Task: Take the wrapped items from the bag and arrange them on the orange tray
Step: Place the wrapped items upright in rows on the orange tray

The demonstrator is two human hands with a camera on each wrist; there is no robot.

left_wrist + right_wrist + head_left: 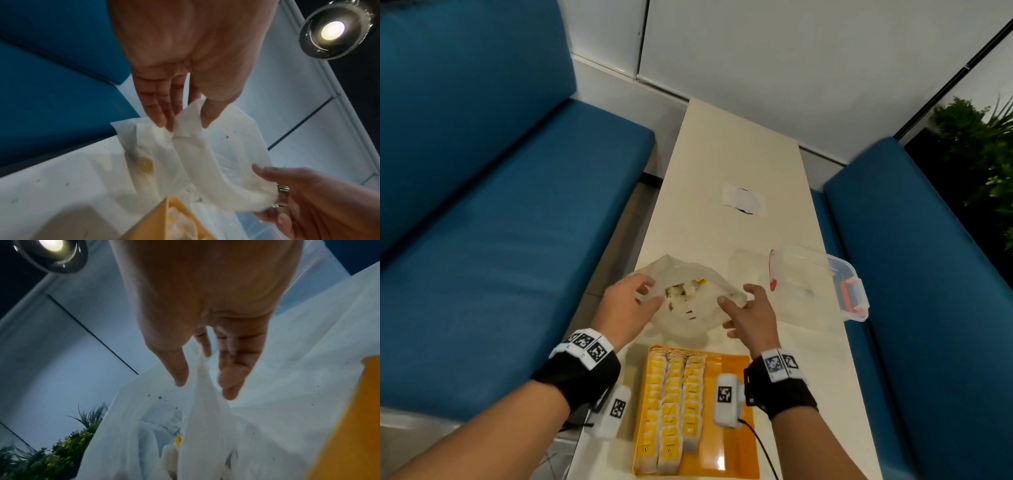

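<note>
Left hand (pixel 631 301) pinches bag (pixel 688 298) rim | right hand (pixel 751 313) pinches opposite rim | spread wide; packets (pixel 683 293) lie between hands.

The head camera looks steeply down from above along a long cream table (pixel 726 161). Each wrist camera sits low beneath its palm, very close, tilted upward past the fingers toward a round ceiling lamp (pixel 333 30). All three views share the translucent white plastic bag (pixel 688 301) and the rectangular orange plastic tray (pixel 729 442); the left wrist view also catches the right hand (pixel 312 199).
</note>
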